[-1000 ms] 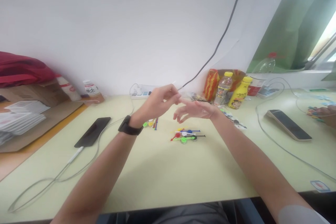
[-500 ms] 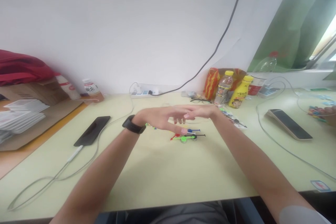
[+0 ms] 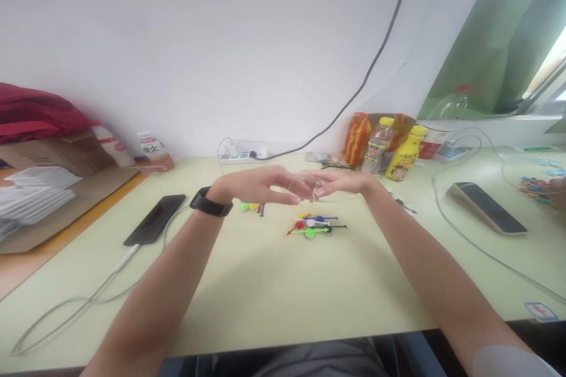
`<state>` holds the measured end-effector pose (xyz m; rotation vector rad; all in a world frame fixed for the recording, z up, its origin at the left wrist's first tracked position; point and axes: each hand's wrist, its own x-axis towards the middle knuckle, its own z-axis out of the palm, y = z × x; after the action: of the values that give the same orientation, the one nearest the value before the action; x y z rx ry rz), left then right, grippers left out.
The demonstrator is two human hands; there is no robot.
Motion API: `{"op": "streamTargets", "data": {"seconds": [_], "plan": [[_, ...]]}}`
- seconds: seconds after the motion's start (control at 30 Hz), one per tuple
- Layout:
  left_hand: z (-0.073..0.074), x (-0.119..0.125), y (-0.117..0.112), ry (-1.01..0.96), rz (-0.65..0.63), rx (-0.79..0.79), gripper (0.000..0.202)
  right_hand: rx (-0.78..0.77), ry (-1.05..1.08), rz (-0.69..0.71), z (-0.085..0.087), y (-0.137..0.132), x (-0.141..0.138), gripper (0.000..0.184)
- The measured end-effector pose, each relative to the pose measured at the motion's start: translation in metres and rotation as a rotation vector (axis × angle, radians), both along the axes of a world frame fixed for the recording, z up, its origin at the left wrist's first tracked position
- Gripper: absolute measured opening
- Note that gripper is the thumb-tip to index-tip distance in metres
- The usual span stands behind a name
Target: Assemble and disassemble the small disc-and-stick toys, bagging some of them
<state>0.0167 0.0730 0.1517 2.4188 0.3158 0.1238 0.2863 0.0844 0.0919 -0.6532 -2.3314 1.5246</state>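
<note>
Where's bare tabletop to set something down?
Widest patch: the table between left forearm and right forearm, from the coloured arrow pieces to the front edge. Smaller: between right forearm and the sticker. Crowded: back right, where yellow bottle, clear bottle and red-yellow bag stand together.

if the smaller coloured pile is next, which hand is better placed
Probably the left hand: it appears nearer the smaller pile, whereas the right hand sits farther to the right. Whether either holds anything is unclear.
</note>
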Motion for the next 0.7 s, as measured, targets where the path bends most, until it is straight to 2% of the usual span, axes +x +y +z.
{"op": "streamTargets", "data": {"seconds": [0.07, 0.17, 0.23, 0.3, 0.37, 0.43, 0.47, 0.53, 0.63, 0.7], "plan": [[0.0, -0.004, 0.003, -0.036, 0.129, 0.083, 0.027, -0.019, 0.043, 0.014, -0.002, 0.003, 0.003, 0.07], [-0.004, -0.006, 0.008, -0.112, 0.311, 0.173, 0.028, -0.101, 0.132, 0.002, -0.007, 0.007, 0.005, 0.072], [-0.006, -0.007, 0.012, -0.19, 0.416, 0.237, 0.03, -0.175, 0.209, -0.065, -0.014, 0.011, 0.003, 0.069], [-0.007, -0.008, 0.017, -0.285, 0.529, 0.309, 0.031, -0.197, 0.25, -0.22, -0.024, 0.017, 0.001, 0.064], [-0.008, -0.012, 0.022, -0.37, 0.631, 0.356, 0.032, -0.101, 0.171, -0.428, -0.035, 0.024, -0.004, 0.053], [-0.007, -0.017, 0.026, -0.418, 0.711, 0.371, 0.032, 0.089, -0.019, -0.534, -0.045, 0.029, -0.01, 0.034], [-0.007, -0.021, 0.028, -0.425, 0.744, 0.376, 0.033, 0.177, -0.11, -0.514, -0.049, 0.029, -0.015, 0.027], [-0.005, -0.027, 0.03, -0.415, 0.79, 0.392, 0.031, 0.286, -0.234, -0.363, -0.053, 0.027, -0.025, 0.02], [-0.004, -0.033, 0.031, -0.383, 0.784, 0.457, 0.024, 0.329, -0.337, -0.147, -0.057, 0.018, -0.044, 0.02], [-0.003, -0.033, 0.03, -0.349, 0.746, 0.509, 0.019, 0.363, -0.39, -0.09, -0.058, 0.013, -0.053, 0.017]]}}
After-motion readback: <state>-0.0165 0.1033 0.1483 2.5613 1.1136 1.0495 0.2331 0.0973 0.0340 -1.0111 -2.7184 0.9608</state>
